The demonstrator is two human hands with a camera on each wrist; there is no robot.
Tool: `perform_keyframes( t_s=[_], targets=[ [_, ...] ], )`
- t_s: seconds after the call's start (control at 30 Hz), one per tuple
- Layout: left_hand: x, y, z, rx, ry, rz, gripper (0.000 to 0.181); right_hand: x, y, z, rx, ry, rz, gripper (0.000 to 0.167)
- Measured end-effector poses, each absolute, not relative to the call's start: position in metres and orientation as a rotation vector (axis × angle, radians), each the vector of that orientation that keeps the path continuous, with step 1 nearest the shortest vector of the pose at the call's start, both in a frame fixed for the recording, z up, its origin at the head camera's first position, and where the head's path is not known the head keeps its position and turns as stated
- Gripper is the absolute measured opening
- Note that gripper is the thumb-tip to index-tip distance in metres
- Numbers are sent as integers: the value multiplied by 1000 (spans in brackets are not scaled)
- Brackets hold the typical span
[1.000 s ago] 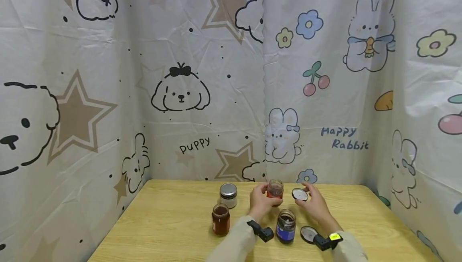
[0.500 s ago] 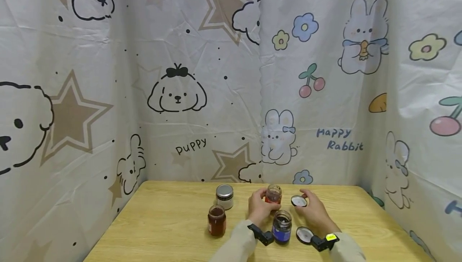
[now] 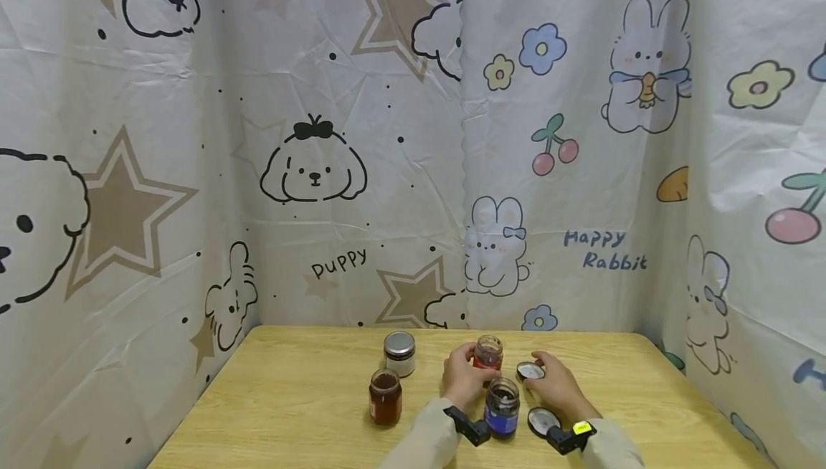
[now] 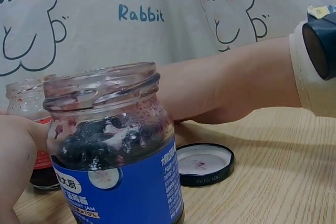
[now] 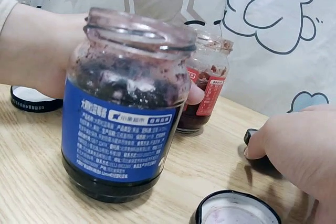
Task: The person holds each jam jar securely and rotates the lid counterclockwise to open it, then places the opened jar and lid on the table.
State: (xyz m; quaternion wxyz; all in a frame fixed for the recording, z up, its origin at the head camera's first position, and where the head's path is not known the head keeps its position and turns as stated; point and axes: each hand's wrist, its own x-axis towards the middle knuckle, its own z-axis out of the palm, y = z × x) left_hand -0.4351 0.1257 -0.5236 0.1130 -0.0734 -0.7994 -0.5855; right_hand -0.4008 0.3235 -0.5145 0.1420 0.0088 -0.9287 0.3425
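My left hand (image 3: pixel 459 381) grips a red-labelled jam jar (image 3: pixel 487 354) that stands lidless on the table. Just right of it, the fingers of my right hand (image 3: pixel 556 385) pinch a dark-rimmed jar lid (image 3: pixel 530 371), white inside facing up, low over the table; whether it touches the wood I cannot tell. Nearer to me stands a lidless blue-labelled jam jar (image 3: pixel 502 408) holding dark jam, also close up in the left wrist view (image 4: pixel 121 182). Another lid (image 3: pixel 544 422) lies inside-up beside it. In the right wrist view my right hand (image 5: pixel 296 153) partly hides the pinched lid.
On the left stand an open jar of reddish-brown jam (image 3: pixel 385 399) and, behind it, a jar with a silver lid (image 3: pixel 399 354). One more lid (image 5: pixel 34 99) lies beyond my left arm in the right wrist view. A printed curtain (image 3: pixel 361 132) surrounds the wooden table (image 3: pixel 284 397).
My right hand has lowered the pinched lid toward the table. The left hand keeps its grip on the red-labelled jar. The head view has shifted slightly.
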Motion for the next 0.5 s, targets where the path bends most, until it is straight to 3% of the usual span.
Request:
perform_keyframes(
  t_s=[0.2, 0.43, 0.5],
  targets=[
    [-433, 128, -524, -183, -2338, -1761, 57, -398, 321, -516, 14, -2700, 972, 62],
    [-431, 131, -524, -235, -2337, -1795, 88, -399, 321, -515, -15, -2757, 915, 62],
    [-431, 130, -525, -250, -2361, -1783, 88, -399, 321, -516, -29, -2766, 921, 63]
  ],
)
